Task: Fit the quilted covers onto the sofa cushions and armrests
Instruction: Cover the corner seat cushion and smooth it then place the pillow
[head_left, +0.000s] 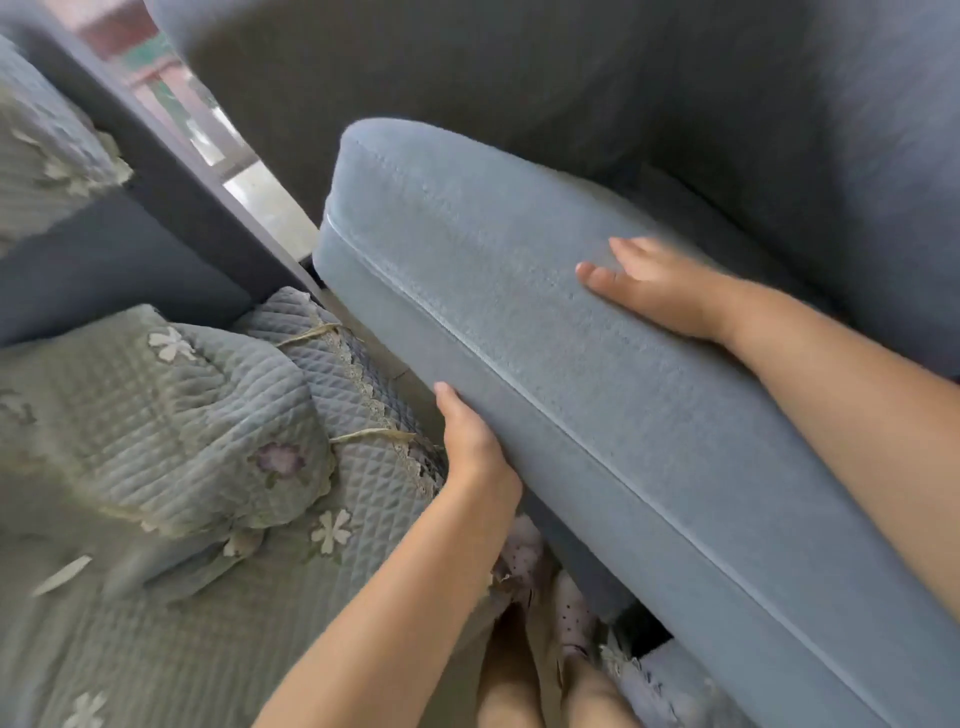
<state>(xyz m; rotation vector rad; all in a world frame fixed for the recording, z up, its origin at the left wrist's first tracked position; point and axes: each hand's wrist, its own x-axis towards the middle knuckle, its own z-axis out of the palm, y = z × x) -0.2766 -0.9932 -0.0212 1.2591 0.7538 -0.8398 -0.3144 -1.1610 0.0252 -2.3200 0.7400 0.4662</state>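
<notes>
two hands on bare blue cushion (545, 332) (soft nap, piped seam): left hand (475, 447) cups edge, right hand (660, 291) flat, open.

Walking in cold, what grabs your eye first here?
A big plain blue cushion runs slantwise across the middle, tipped up, with the left hand gripping its side edge and the right hand flat on its top face. At lower left lies a rumpled quilted cover with stitched flowers.

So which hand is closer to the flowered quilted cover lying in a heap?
The left. The left hand grips the blue cushion's front edge right beside the quilted cover; the right hand lies flat on the cushion's top, farther away.
</notes>
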